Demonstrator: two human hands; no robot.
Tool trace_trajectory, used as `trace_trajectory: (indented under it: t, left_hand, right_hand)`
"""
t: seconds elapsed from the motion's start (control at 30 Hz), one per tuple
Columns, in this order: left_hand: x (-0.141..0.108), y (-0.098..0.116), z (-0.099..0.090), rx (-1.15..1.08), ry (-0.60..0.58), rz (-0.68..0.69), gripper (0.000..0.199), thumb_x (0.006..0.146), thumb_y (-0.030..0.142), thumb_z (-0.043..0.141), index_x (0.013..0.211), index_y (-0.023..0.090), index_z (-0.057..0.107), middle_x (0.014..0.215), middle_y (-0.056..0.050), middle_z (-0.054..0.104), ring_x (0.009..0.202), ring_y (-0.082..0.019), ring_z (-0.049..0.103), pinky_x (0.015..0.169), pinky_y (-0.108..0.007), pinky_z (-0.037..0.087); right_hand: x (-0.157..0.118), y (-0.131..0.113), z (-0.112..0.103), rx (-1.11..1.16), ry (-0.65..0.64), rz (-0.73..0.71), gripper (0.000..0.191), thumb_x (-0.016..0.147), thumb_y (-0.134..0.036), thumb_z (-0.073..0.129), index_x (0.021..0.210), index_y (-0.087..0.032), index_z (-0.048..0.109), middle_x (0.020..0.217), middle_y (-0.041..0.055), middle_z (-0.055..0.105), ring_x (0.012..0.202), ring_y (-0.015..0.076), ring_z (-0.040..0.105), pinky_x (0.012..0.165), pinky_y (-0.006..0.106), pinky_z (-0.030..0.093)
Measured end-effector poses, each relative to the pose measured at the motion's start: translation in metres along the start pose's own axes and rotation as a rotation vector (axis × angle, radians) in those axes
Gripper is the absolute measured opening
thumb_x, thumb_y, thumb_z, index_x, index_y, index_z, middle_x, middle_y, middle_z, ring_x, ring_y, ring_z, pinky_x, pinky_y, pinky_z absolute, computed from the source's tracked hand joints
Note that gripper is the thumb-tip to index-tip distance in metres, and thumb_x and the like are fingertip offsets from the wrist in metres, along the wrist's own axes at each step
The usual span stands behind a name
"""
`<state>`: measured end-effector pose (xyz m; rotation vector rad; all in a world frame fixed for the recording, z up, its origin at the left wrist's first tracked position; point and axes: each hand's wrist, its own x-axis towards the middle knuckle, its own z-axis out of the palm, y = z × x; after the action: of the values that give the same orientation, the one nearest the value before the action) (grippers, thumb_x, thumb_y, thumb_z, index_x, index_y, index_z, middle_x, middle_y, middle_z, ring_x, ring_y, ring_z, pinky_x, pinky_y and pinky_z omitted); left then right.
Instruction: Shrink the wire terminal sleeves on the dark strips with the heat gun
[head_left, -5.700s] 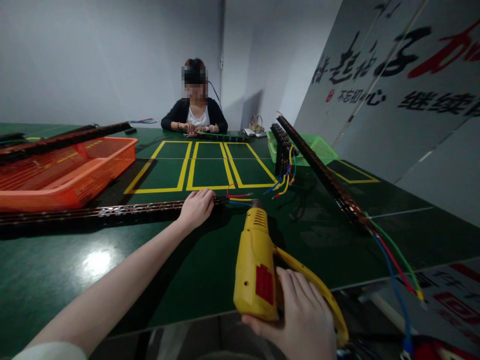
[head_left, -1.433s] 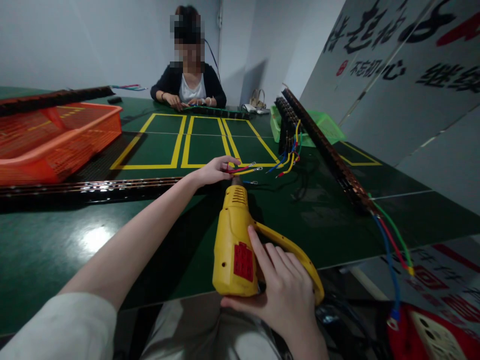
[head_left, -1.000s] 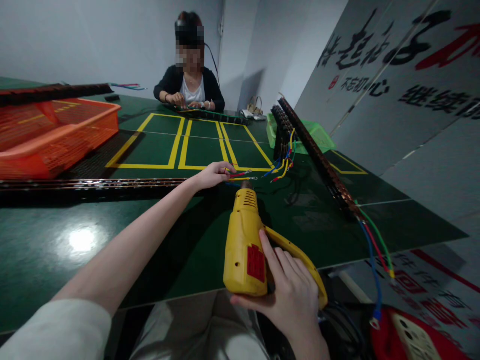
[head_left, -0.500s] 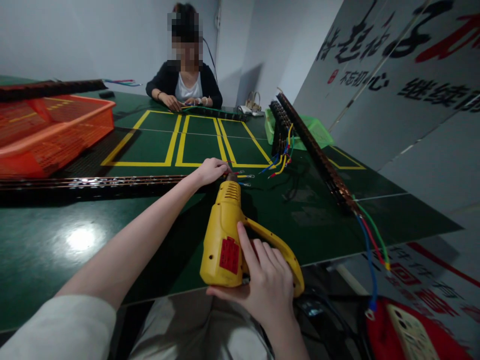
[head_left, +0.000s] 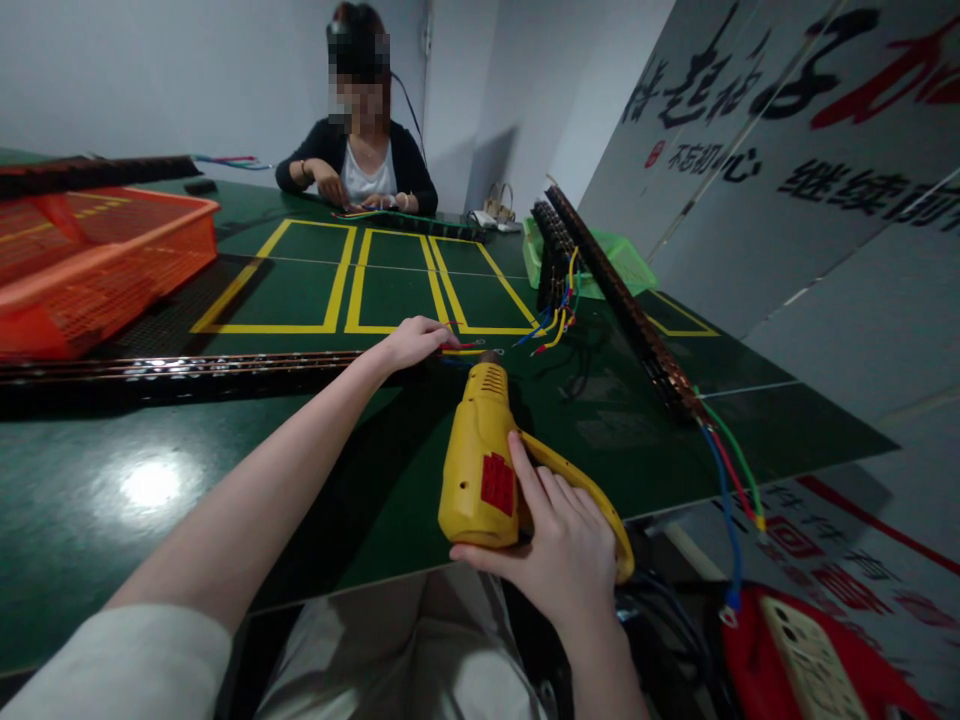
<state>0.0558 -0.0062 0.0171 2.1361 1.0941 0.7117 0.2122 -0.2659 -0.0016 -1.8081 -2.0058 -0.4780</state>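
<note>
My right hand point(head_left: 566, 525) is wrapped round a yellow heat gun point(head_left: 480, 460) with a red label. Its metal nozzle points away from me, close to the ends of several thin wires point(head_left: 469, 350) with ring terminals. My left hand point(head_left: 416, 342) is closed on these wires where they leave a long dark bar with copper-coloured strips point(head_left: 180, 368). The bar lies on the green table point(head_left: 360, 480) to the left. My left fingertips are partly hidden.
An orange basket point(head_left: 150, 255) stands at the left with another bar across it. At the right, a green basket point(head_left: 637, 265) supports several bars point(head_left: 630, 300) with coloured wires. A co-worker point(head_left: 360, 160) sits across the table. A phone point(head_left: 814, 665) lies on something red at lower right.
The heat gun has moved right in my right hand, so its nozzle now sits nearer the wire tips. My left hand keeps its hold. The co-worker's hand has shifted.
</note>
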Motion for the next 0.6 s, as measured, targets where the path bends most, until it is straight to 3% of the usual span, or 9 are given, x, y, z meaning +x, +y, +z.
trace_trajectory:
  t: [0.17,0.33,0.6]
  left_hand:
    - [0.000,0.000,-0.001,-0.003,-0.026,0.018,0.038,0.079,0.031,0.040,0.092,0.019,0.073,0.105,-0.002,0.069,0.100,-0.020,0.059,0.095,-0.031,0.041]
    - [0.005,-0.001,-0.002,-0.019,-0.056,-0.042,0.040,0.078,0.036,0.041,0.093,0.018,0.073,0.102,-0.003,0.069,0.095,-0.021,0.059,0.090,-0.030,0.043]
    - [0.010,-0.006,0.001,-0.139,-0.046,-0.091,0.043,0.075,0.046,0.049,0.087,0.012,0.072,0.082,-0.005,0.068,0.076,-0.018,0.058,0.074,-0.028,0.044]
  right_hand:
    - [-0.002,0.009,-0.001,-0.057,0.049,-0.025,0.110,0.062,-0.087,0.042,0.141,-0.011,0.036,0.085,0.0061,0.063,0.076,0.0212,0.058,0.071,0.032,0.038]
    - [-0.001,0.008,0.000,-0.054,0.063,-0.056,0.110,0.063,-0.086,0.043,0.141,-0.010,0.036,0.085,0.0064,0.063,0.076,0.0209,0.057,0.071,0.032,0.038]
    - [0.006,-0.018,0.004,0.070,0.066,-0.145,0.107,0.065,-0.085,0.042,0.140,-0.008,0.038,0.079,0.0044,0.058,0.071,0.0180,0.053,0.069,0.031,0.034]
